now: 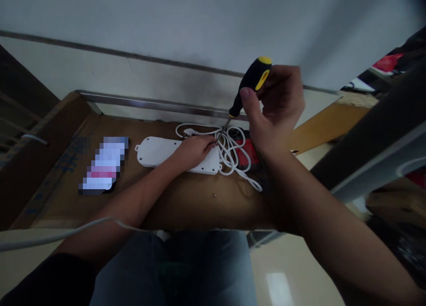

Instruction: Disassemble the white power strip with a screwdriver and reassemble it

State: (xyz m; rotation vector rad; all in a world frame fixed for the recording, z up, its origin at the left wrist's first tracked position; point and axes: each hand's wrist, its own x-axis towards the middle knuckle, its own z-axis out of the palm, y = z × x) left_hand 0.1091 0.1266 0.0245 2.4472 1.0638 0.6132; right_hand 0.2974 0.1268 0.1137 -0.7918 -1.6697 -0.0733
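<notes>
A white power strip lies face down on a brown cardboard surface, its white cord coiled at its right end. My left hand rests on the strip's right half, fingers curled and pressing it down. My right hand is raised above the cord and wrapped round the black and yellow handle of a screwdriver. The screwdriver's metal tip points down at the strip's far right end, beside my left fingertips.
A small loose screw lies on the cardboard in front of the strip. A red and black object sits under the cord coil. A blurred flat item lies at the left. A metal rail runs along the back edge.
</notes>
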